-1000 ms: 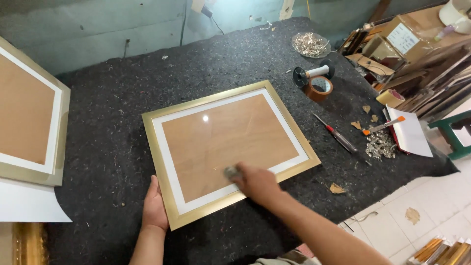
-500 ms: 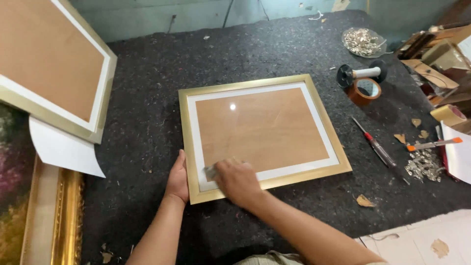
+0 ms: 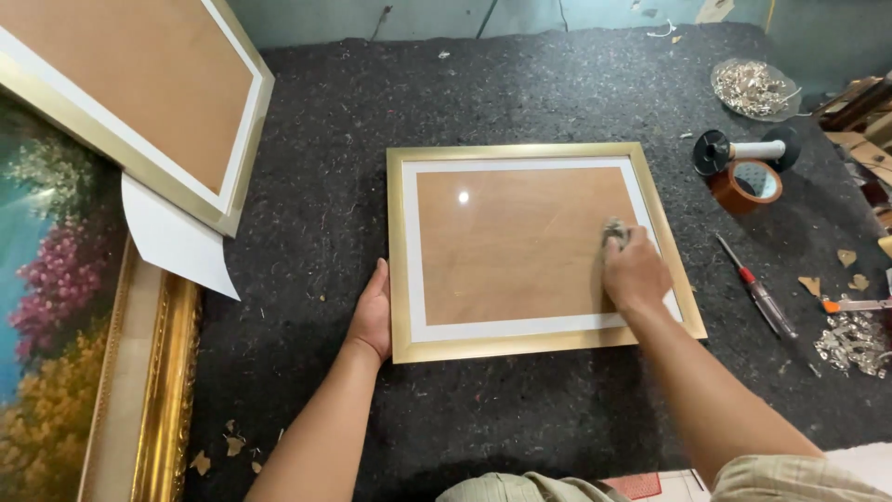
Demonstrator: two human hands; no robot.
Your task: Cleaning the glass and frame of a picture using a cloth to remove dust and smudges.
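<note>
A gold picture frame (image 3: 530, 152) with a white mat and brown glazed centre lies flat on the dark felt table (image 3: 334, 167). My left hand (image 3: 373, 316) rests against the frame's left edge, fingers pressed to its side. My right hand (image 3: 634, 270) sits on the right part of the glass, closed on a small grey wad of cloth (image 3: 614, 231) that touches the surface.
A second gold frame (image 3: 139, 102) lies at the top left over a white sheet (image 3: 177, 244). An ornate gold-framed painting (image 3: 65, 307) stands at the left. At the right are a tape roll (image 3: 748, 183), a black spool (image 3: 715, 151), a red-handled screwdriver (image 3: 757, 290) and metal clips (image 3: 850, 342).
My right hand with the cloth has moved from the frame's lower left across the glass to its right side. The view has shifted left, bringing the painting into sight.
</note>
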